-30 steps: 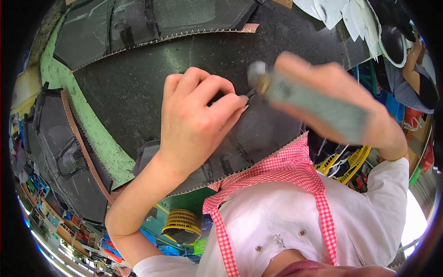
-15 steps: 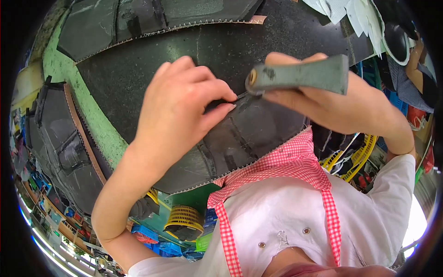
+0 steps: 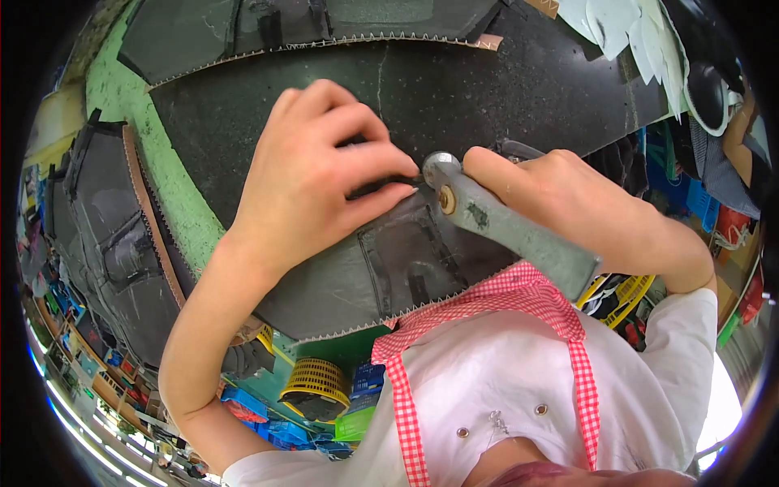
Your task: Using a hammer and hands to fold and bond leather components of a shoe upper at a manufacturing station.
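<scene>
A black leather-like panel (image 3: 324,292) with zigzag-cut edges and dark strips lies on the dark work slab (image 3: 284,89), close against my body. At its far edge, my left hand (image 3: 324,170) pinches the material between thumb and forefinger, the other fingers curled above. My right hand (image 3: 560,195) is closed round a hammer, whose handle is mostly hidden. The grey metal hammer head (image 3: 511,231) has a polished round face beside my left fingertips and a broad flared end toward my apron. Whether the face touches the panel, I cannot tell.
Another dark panel (image 3: 365,20) with a zigzag edge lies at the far side. More panels (image 3: 114,235) are stacked at left by a green surface (image 3: 174,187). White pieces (image 3: 625,28) lie far right, near another person's arm (image 3: 737,146). Below is a yellow basket (image 3: 316,385).
The hammer has come down and swung round, its round face now showing beside my left fingertips. My right hand has lowered; my left keeps its pinch. The view has shifted slightly.
</scene>
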`<state>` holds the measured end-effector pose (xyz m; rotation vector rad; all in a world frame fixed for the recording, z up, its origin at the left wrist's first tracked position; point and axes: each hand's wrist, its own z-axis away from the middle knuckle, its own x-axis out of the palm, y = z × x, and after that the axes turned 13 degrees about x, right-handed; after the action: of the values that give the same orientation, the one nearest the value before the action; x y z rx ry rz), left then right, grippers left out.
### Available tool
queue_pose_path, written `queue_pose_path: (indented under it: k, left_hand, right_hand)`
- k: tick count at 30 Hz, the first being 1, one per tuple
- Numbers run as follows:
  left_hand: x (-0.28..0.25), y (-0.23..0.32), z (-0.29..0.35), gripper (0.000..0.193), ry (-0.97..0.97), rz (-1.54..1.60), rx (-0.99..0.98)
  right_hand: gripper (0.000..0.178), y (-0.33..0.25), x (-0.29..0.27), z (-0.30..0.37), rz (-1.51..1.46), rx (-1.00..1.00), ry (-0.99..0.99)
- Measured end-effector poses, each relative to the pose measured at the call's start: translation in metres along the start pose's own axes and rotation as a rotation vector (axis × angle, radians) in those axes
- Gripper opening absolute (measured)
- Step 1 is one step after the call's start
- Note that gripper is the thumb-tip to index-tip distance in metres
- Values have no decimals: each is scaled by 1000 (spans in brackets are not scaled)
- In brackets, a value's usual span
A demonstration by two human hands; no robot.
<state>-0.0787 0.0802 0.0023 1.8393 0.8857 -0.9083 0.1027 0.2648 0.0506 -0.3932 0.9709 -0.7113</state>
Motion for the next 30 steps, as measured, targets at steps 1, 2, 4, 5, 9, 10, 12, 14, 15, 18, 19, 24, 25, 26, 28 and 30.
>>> queue_pose_path:
  k: [1, 2, 4, 5, 9, 10, 12, 14, 15, 18, 19, 24, 25, 26, 28, 30]
  left_hand:
    - [1, 1, 5, 24, 11, 42, -52]
    - [0, 3, 7, 25, 22, 83, -104]
    - [-1, 17, 6, 25, -1, 0, -80]
    - [0, 22, 4, 25, -8, -74, -69]
    - [-2, 22, 12, 22, 35, -12, -236]
    - [-2, 22, 15, 21, 32, 59, -277]
    - [-2, 33, 12, 21, 20, -33, -214]
    - [-6, 38, 8, 22, -58, -185, -145]
    - [-10, 36, 7, 22, -2, -116, -215]
    - [-7, 34, 27, 23, 30, 32, -343]
    - [-4, 39, 26, 23, 25, -9, -310]
    - [-5, 39, 16, 16, -4, -29, -283]
    - [-3, 42, 17, 15, 11, 23, -365]
    - [-1, 43, 17, 13, 28, 77, -446]
    - [-3, 42, 16, 17, 20, 117, -430]
    - [-1, 45, 16, 15, 158, 242, -453]
  right_hand:
    - [23, -1, -3, -2, -56, -13, 3]
    - [25, 0, -7, -6, -113, -26, 6]
    - [25, 1, -6, -5, -43, -77, 107]
    - [24, -3, -3, -2, -89, -75, 89]
    - [27, -3, -4, -9, -63, -70, -22]
    - [29, -1, -5, -13, -19, -142, 27]
    - [26, 1, 2, -15, -37, -194, 152]
    - [19, -8, 1, -8, -268, -86, 82]
    - [18, -7, 2, -7, -104, -76, -52]
    - [25, -3, -2, -21, -2, -194, 54]
    - [27, -2, -5, -22, 60, -140, 114]
    - [24, -10, -1, -13, 21, -70, -66]
    - [24, -7, -3, -14, -78, -119, -2]
    - [24, -3, -6, -14, -177, -166, 62]
    - [19, 7, -20, -3, -57, -170, 259]
    - [20, 20, -16, 12, -326, -193, 476]
